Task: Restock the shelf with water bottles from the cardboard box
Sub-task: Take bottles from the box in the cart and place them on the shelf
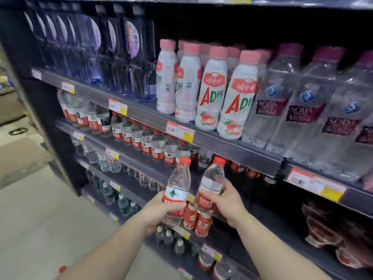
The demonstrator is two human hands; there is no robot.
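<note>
The person's left hand [161, 209] grips a clear plastic water bottle with a red cap and red label [178, 188], while the right hand [226, 201] grips a second red-capped clear water bottle [212, 184]; both stand upright, just beside each other, before the dark metal shelf [141, 158] stocked with matching bottles.

We see two clear bottles, red caps and labels: left bottle [177, 190] upright, right bottle [211, 186] tilted, before the shelf [153, 168] front edge.

water bottles [178, 185]: clear, red caps, red-white labels | milk drinks [210, 87]: white, pink caps
</note>
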